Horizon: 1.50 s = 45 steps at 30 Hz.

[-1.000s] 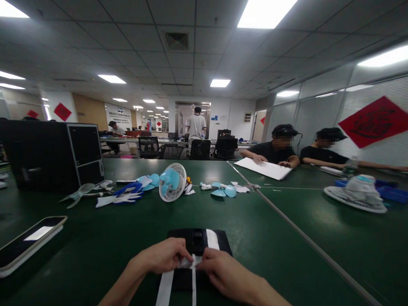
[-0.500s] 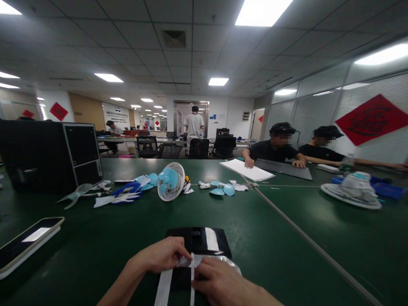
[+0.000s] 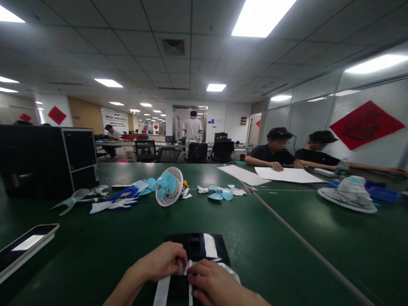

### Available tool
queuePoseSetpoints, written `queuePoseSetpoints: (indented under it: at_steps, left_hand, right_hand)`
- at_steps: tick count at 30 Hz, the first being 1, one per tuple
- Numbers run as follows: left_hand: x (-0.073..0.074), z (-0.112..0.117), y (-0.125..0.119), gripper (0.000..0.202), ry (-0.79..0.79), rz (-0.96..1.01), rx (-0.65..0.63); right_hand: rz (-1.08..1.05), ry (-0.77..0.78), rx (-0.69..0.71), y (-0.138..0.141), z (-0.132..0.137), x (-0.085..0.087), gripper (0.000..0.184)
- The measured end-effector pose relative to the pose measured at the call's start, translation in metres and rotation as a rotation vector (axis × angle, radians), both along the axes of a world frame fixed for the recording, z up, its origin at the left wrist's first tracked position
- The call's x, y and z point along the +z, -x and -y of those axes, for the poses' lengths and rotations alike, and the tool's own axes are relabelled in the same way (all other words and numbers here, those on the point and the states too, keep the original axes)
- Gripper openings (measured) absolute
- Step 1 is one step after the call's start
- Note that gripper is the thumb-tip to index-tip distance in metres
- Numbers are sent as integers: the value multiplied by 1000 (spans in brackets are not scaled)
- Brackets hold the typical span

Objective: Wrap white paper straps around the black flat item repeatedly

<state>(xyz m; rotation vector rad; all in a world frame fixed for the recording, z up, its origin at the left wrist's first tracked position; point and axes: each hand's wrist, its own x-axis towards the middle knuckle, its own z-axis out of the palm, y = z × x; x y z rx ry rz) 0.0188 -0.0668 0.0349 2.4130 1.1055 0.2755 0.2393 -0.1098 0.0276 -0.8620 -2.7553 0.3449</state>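
On the green table in front of me lies a black, flat case-like object (image 3: pixel 183 244) with a white band (image 3: pixel 210 246) across its right part. My left hand (image 3: pixel 168 260) is at its near left side, fingers curled into a pinch; what is between them is hidden. Pressed close beside it, my right hand (image 3: pixel 217 282) has bent fingers on a narrow white strip (image 3: pixel 190 297). Below my left hand, a wider white strap (image 3: pixel 161 295) runs toward me. Silvery-white material (image 3: pixel 232 271) shows past my right hand.
A phone (image 3: pixel 23 248) lies at left, near a black computer case (image 3: pixel 33 163). Farther back are blue-white gloves (image 3: pixel 117 201), a small fan head (image 3: pixel 169 186) and blue fan blades (image 3: pixel 220 193). A fan part on a white grille (image 3: pixel 346 200) lies right. Two people sit across the table.
My hands have drawn closer together over the narrow strip, and my left fingers have curled more. Across the table, a person has turned a dark sheet so that a white side shows. The view tilted slightly upward.
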Motion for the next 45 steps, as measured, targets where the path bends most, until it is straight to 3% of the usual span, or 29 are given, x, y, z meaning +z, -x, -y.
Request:
queuePoseSetpoints:
  at_steps: [9,14,23,33,40,45]
  left_hand:
    - [-1,1,-5,10,-32,-51,81]
    - [-7,-3,2,14,53,-74,74]
    - [7,0,15,13,151,-132,162]
    - [-4,-11,29,19,235,-132,161]
    - [7,-6,29,21,291,-122,190]
    - [8,-6,32,21,336,-90,200]
  right_hand:
    - [-19,76,7,-2,-3,3,37]
    - [-52,130,23,-11,-6,14,29]
    - [-116,241,-89,-34,-28,9,23]
    - [-106,317,-196,-56,-49,6,19]
    - [-72,403,-304,-62,-49,13,17]
    - [-76,465,-322,-66,-55,5,18]
